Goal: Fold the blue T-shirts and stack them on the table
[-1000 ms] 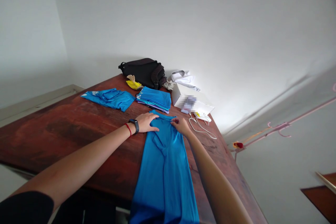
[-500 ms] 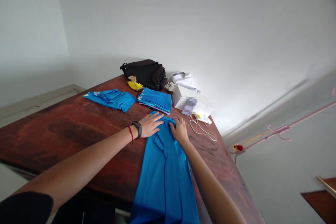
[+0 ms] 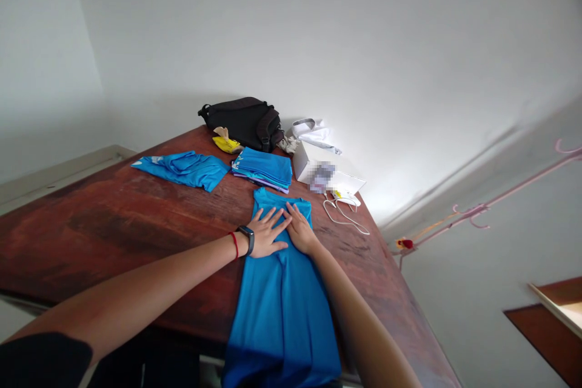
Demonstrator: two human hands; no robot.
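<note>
A long blue garment (image 3: pixel 284 309) lies lengthwise on the dark red-brown table (image 3: pixel 182 224), its near end hanging over the front edge. My left hand (image 3: pixel 267 233), with a black band and a red string at the wrist, rests flat on its upper part, fingers spread. Beside it my right hand (image 3: pixel 300 229) also presses flat on the cloth, its fingertips close to those of the left. Past the garment's far end sits a stack of folded blue clothes (image 3: pixel 262 167). To its left is a crumpled blue garment (image 3: pixel 184 170).
A black backpack (image 3: pixel 240 121) lies at the back, with a yellow packet (image 3: pixel 227 144) before it. Right of the stack are a white box (image 3: pixel 313 160), white cloth (image 3: pixel 313 130) and a white cable (image 3: pixel 341 218). A pink rail with hooks (image 3: pixel 473 212) runs along the right.
Both hands have moved from the garment's far end toward me and closer together, lying flat on the cloth. That end now looks flatter and more spread. The view has shifted slightly.
</note>
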